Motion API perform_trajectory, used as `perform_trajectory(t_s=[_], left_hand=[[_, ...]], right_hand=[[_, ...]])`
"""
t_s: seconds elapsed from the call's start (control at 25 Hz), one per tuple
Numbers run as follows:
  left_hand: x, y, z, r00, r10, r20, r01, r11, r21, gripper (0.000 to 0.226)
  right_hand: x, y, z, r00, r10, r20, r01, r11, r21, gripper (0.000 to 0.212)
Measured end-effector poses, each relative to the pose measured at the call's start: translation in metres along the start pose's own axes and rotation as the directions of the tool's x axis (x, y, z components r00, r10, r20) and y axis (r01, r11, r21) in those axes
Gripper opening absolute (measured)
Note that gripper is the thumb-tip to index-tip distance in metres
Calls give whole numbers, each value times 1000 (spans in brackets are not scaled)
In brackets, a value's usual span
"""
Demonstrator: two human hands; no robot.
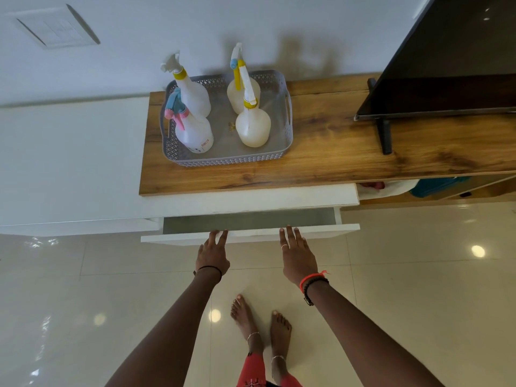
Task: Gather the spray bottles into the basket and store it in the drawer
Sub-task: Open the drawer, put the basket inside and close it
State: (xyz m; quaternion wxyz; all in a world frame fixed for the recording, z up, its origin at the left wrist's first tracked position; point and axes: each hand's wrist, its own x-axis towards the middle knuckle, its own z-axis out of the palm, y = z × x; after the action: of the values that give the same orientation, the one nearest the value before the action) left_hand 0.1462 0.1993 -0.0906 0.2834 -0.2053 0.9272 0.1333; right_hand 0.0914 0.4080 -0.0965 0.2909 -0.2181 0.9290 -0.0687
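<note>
On my feed the grey basket (229, 159) sits on the wooden worktop (335, 152), upper centre of the frame, close to the worktop's left end. Four spray bottles stand upright inside it, two on each side. At the back left is a white bottle with a yellow collar (195, 93). In front of it, touching it, is one with a pink-and-blue trigger (195, 132). At the back right is the blue-headed bottle (232, 93), with another yellow-collared bottle (252, 127) just before it. A bare patch of the basket floor lies between the two pairs.

Below the worktop, mid-frame, the white drawer (329, 230) stands partly open, and a strip of its grey inside shows behind the front panel.

My left hand (212, 254) reaches up from the lower part of the frame. Its fingers lie fairly straight with the tips on the top edge of the drawer front, so the grip is wide and holds nothing. My right hand (297, 252), a little to the right along the same panel, has its fingers stretched out flat over the edge. Its grip is wide too and carries nothing.

A dark television (446, 65) stands on the worktop at the upper right, well apart from the basket. Glossy floor tiles (418, 275) fill the lower frame, with bare feet (245, 317) between the forearms.
</note>
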Motion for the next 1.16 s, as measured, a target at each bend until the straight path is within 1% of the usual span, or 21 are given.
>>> perform_trajectory(t_s=[0.16,0.24,0.48,0.8,1.16], left_hand=[[-12,-2,10,1000,1,9,-1,1000,-22,78],[-36,-8,21,1000,1,29,0,1000,-22,80],[-59,-13,40,999,8,40,-7,1000,-15,84],[-105,-22,65,998,23,54,-21,999,-29,84],[-140,-27,81,995,19,93,-19,1000,-5,80]], right_hand=[[-14,-1,8,1000,18,25,-18,1000,7,75],[-37,-5,14,999,8,45,-8,1000,-1,75],[-61,-6,31,999,10,45,-11,1000,10,76],[-104,-14,62,998,31,53,-31,999,-6,76],[-136,-18,80,990,55,133,-55,998,-5,75]])
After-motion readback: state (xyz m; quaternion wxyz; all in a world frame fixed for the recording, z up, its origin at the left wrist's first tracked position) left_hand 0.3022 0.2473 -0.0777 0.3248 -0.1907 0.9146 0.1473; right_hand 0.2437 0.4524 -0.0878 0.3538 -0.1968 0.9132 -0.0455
